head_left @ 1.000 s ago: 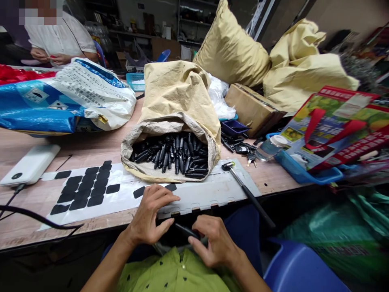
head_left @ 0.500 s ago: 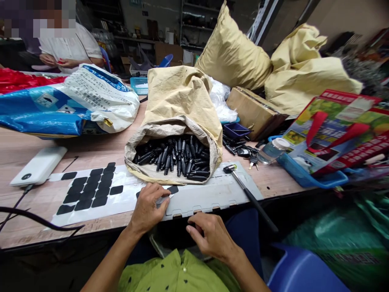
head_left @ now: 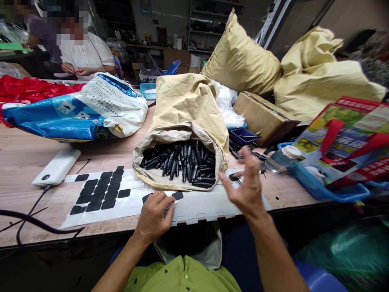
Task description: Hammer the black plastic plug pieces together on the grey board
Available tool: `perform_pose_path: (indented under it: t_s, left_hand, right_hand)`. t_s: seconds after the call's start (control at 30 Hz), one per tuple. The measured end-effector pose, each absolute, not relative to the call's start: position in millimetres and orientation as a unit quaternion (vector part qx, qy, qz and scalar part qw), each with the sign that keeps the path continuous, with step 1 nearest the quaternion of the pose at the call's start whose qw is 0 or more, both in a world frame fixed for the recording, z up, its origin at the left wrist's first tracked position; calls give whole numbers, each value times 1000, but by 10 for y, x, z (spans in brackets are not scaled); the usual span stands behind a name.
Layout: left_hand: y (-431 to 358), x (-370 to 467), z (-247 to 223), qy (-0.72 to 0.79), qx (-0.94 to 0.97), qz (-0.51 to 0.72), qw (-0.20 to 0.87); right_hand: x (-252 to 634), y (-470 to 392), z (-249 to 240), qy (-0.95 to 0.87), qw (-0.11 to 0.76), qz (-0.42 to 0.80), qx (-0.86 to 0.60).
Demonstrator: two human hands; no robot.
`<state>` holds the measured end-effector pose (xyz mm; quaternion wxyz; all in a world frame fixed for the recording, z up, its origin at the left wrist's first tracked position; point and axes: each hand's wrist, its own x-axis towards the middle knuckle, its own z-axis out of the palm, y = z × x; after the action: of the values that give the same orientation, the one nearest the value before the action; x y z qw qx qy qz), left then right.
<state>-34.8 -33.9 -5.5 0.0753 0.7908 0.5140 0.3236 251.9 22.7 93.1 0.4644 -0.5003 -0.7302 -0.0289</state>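
Observation:
My left hand rests at the front edge of the table, thumb and forefinger closed on a small dark piece, mostly hidden by the fingers. Beside it lie black rounded pads on the grey board. My right hand is raised over the board's right end, blurred, with fingers apart and nothing seen in it. Behind its thumb shows part of the hammer head; the handle is hidden. A beige sack lies with its mouth towards me, full of black pen-like parts.
A white sheet with rows of black pads and a white power bank lie left. A blue-white bag stands behind them. At right are a lidded jar and a blue tray. A co-worker sits across.
My right hand has risen from the table edge to the right, over the hammer, and its fingers have spread. My left hand keeps its pinch. The view has shifted slightly.

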Motion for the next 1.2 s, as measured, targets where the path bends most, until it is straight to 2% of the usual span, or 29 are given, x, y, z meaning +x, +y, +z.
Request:
perform_pose_path:
  t_s: [0.13, 0.23, 0.33, 0.47, 0.6, 0.77, 1.2]
  left_hand:
    - [-336, -344, -95, 516, 791, 319, 78]
    - [-335, -343, -86, 517, 790, 318, 89]
    - [-352, -410, -13, 512, 800, 296, 101]
    - [-411, -633, 35, 533, 797, 281, 49]
    - [-430, -800, -69, 599, 744, 295, 1]
    - [-375, -795, -150, 619, 739, 265, -29]
    - [-374, -729, -109, 657, 713, 240, -42]
  right_hand:
    - [2805, 524, 1580, -684, 489, -157, -518]
    - [2806, 597, 1723, -661, 513, -173, -520]
    - [2670, 517, 1404, -707, 496, -95, -495]
    - [2541, 216, 626, -773, 413, 59, -478]
    - [2539, -38, 93, -788, 344, 82, -503]
    - [2516, -74, -30, -794, 307, 58, -521]
    - [2554, -70, -85, -802, 309, 68, -506]
